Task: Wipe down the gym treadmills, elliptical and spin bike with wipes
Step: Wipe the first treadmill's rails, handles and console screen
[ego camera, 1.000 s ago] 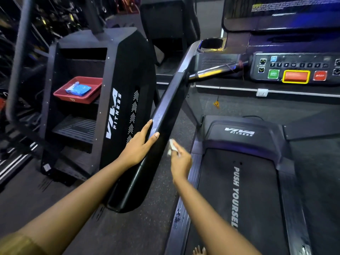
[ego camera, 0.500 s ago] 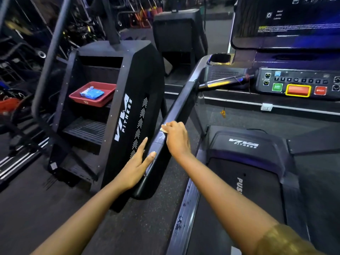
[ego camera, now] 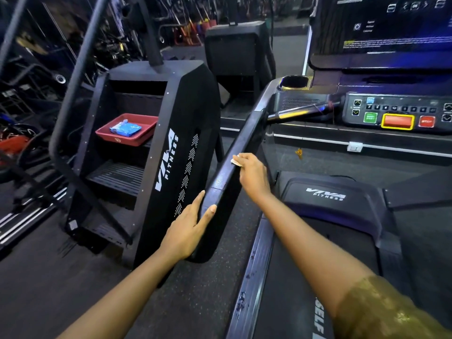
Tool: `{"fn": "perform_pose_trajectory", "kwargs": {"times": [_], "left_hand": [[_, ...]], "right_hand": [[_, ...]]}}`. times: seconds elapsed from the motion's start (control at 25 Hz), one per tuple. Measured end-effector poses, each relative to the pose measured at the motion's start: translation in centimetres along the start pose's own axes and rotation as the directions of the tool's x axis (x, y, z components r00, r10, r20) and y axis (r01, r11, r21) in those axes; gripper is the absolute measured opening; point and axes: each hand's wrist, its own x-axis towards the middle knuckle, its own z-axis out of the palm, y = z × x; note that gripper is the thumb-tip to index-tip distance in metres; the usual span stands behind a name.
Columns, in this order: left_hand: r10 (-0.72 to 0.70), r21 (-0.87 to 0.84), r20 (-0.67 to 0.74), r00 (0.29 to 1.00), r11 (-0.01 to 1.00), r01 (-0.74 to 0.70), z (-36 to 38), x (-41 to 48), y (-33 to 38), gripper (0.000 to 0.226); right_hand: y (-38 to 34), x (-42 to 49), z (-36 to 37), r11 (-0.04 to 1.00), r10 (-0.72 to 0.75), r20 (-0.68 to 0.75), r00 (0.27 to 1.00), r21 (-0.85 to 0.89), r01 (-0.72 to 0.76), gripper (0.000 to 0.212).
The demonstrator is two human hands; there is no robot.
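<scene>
One treadmill (ego camera: 354,228) is seen on the right, its belt running from the viewer towards the console (ego camera: 396,111), above which one dark screen (ego camera: 381,33) is mounted. One black stair machine (ego camera: 176,148), marked VIVA FITNESS, is stood just beside it on the left. Between the two, one handrail (ego camera: 247,140) of the treadmill is seen. Its long axis is slanted, and it points from a rounded lower end near the viewer up and away to the console's left corner.

One red tray (ego camera: 127,143) is set on an upper step of the stair machine, and one blue wipe packet (ego camera: 125,128) is laid in it.

Two hands are shown, held apart along the handrail. The left hand (ego camera: 188,231) is laid flat against the rail's lower end, fingers straight on the outer side and thumb over the top edge. The right hand (ego camera: 253,174) is placed further up, about midway, with its fingers curled round one small white wipe (ego camera: 236,160), which is pressed to the rail's top face.
</scene>
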Motion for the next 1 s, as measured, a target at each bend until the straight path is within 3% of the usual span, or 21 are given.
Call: {"fn": "perform_pose_trajectory", "kwargs": {"times": [0.04, 0.16, 0.32, 0.4, 0.48, 0.6, 0.72, 0.88, 1.0], "left_hand": [[0.003, -0.005, 0.009, 1.000, 1.000, -0.003, 0.0, 0.1, -0.1, 0.080], [0.002, -0.006, 0.004, 1.000, 1.000, -0.002, 0.1, 0.4, -0.3, 0.082], [0.003, -0.042, -0.005, 1.000, 0.999, -0.004, 0.2, 0.2, -0.5, 0.071], [0.010, -0.044, -0.005, 1.000, 0.999, -0.010, 0.2, 0.2, -0.4, 0.073], [0.013, -0.020, -0.001, 1.000, 1.000, -0.013, 0.1, 0.2, -0.4, 0.077], [0.013, -0.003, 0.000, 1.000, 1.000, -0.013, 0.1, 0.4, -0.5, 0.076], [0.016, -0.013, 0.006, 1.000, 1.000, -0.016, 0.1, 0.4, -0.8, 0.083], [0.015, -0.031, 0.003, 1.000, 0.999, -0.014, 0.1, 0.5, -0.7, 0.093], [0.011, -0.040, 0.004, 1.000, 0.999, -0.011, 0.1, 0.4, -0.6, 0.086]], "right_hand": [[-0.2, -1.3, 1.0, 1.000, -0.006, -0.025, 1.000, 0.010, 0.007, 0.034], [-1.5, -6.8, 3.0, 0.992, -0.069, -0.274, 0.959, 0.085, 0.095, 0.031], [-3.9, -14.2, 4.3, 0.939, -0.024, -0.295, 0.955, 0.322, 0.123, 0.036], [-3.5, -14.8, 3.9, 0.880, 0.083, -0.264, 0.961, 0.471, 0.054, 0.036], [-2.4, -12.0, 3.2, 0.800, 0.312, -0.242, 0.919, 0.589, -0.117, 0.038], [-1.6, -6.9, 2.8, 0.741, 0.470, -0.196, 0.861, 0.617, -0.264, 0.040], [-2.9, -7.2, 4.1, 0.785, 0.417, -0.265, 0.870, 0.587, -0.197, 0.037], [-3.9, -14.5, 6.1, 0.804, 0.320, -0.314, 0.894, 0.590, -0.080, 0.036], [-4.2, -19.0, 6.2, 0.830, 0.199, -0.314, 0.928, 0.557, 0.010, 0.038]]}}
